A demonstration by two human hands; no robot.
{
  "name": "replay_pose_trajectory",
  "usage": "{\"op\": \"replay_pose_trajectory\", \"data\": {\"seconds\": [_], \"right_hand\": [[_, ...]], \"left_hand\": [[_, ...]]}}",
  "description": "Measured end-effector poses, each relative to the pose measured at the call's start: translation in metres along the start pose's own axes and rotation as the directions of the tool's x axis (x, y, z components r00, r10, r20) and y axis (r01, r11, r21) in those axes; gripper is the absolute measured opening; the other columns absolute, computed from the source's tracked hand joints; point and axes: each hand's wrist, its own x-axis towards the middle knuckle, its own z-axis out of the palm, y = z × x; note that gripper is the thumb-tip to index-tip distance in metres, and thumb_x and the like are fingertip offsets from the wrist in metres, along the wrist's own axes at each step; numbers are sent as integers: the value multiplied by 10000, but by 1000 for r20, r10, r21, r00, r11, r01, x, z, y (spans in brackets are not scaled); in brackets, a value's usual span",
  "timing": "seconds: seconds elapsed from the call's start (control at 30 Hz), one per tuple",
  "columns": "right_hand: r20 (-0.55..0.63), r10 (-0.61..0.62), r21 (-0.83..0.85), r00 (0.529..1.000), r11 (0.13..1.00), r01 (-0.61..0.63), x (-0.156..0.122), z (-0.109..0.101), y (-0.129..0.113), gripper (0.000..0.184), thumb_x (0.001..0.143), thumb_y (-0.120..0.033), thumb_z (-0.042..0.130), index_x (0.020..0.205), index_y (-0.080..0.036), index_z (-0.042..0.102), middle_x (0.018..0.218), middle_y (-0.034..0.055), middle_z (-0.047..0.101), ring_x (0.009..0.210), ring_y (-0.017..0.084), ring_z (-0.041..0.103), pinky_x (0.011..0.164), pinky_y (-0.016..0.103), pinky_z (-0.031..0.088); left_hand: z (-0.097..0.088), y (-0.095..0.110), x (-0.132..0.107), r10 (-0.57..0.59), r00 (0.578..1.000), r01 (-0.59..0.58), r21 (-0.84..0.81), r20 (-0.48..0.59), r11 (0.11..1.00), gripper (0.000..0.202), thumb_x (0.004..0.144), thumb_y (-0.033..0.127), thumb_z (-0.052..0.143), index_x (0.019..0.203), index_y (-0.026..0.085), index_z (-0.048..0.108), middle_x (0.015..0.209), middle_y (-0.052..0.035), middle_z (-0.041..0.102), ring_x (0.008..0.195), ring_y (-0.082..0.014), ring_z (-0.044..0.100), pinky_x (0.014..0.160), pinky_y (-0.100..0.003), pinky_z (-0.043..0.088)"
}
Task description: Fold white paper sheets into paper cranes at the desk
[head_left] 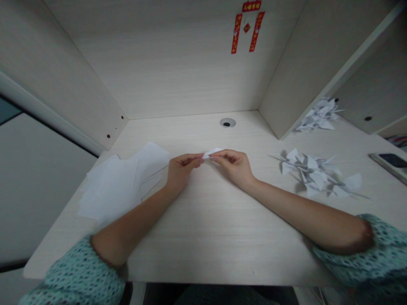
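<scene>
A small folded piece of white paper (212,151) is held between both hands, above the middle of the desk. My left hand (183,166) pinches its left end between thumb and fingers. At the other end, my right hand (233,163) grips the paper with thumb and fingertips. Most of the folded paper is covered by the fingers, so its full shape cannot be made out. Loose white paper sheets (116,186) lie in an overlapping pile beside my left forearm. To the right of my right hand is a heap of folded paper cranes (313,171).
More folded white paper pieces (321,114) lie behind the upright divider (299,80) at the right. A phone (391,163) rests near the right edge. The desk (203,237) has a round cable hole (228,123) near the back panel, which carries red paper decorations (235,34).
</scene>
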Motion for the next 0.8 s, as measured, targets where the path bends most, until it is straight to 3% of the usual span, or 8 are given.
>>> {"op": "replay_pose_trajectory", "data": {"seconds": [0.3, 0.8], "right_hand": [[13, 93, 142, 996, 985, -94, -1, 3, -6, 144, 675, -340, 760, 753, -220, 756, 770, 29, 753, 706, 161, 681, 711, 302, 534], [-23, 63, 124, 998, 991, -60, -4, 4, -8, 150, 692, -350, 749, 749, -212, 743, 783, 38, 751, 716, 168, 688, 721, 315, 542]], "left_hand": [[0, 0, 0, -7, 1000, 7, -5, 7, 1000, 286, 639, 363, 786, 877, 205, 766, 800, -44, 749, 707, -140, 637, 717, -280, 513], [2, 2, -4, -3, 999, 4, -41, 43, 999, 295, 663, 389, 767, 894, 205, 762, 856, -63, 757, 784, -173, 687, 779, -307, 537]]}}
